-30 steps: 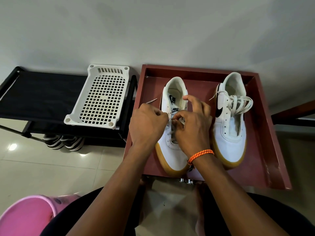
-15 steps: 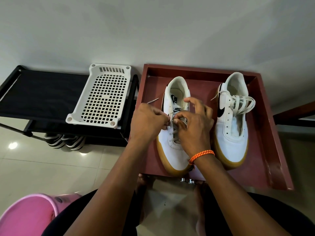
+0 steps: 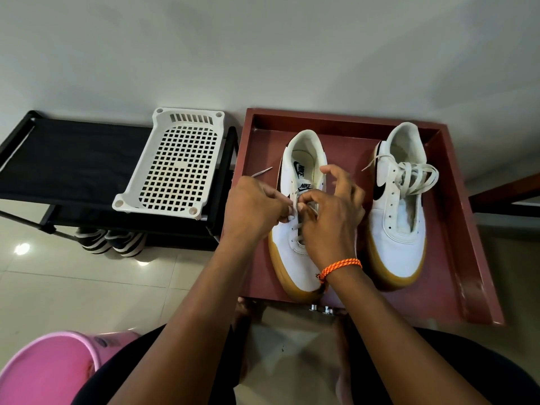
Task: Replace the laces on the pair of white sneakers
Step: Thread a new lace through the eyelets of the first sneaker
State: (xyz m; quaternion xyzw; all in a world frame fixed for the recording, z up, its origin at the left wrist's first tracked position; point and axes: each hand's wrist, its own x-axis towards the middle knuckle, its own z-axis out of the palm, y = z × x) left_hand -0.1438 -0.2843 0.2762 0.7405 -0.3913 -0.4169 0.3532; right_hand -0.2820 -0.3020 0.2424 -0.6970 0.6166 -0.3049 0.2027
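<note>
On the left shoe (image 3: 295,229) in the red tray (image 3: 455,258), toe toward the person, both hands meet over the eyelets: left hand (image 3: 252,209) pinches the lace (image 3: 263,172), its tip trailing left, while right hand (image 3: 330,217) pinches at the tongue

Showing two bare forearms, sleeveless as far as the frame reaches. Wearing nothing on the left hand (image 3: 252,207) or its wrist — no ring, no watch. Wearing a braided cord bracelet (image 3: 340,267) at the wrist of the right hand (image 3: 331,220), orange flecked with darker strands (a small knotted tail hanging at its inner side). Wearing dark clothing (image 3: 122,372) over the lap — black or near it, plain, unmarked.
</note>
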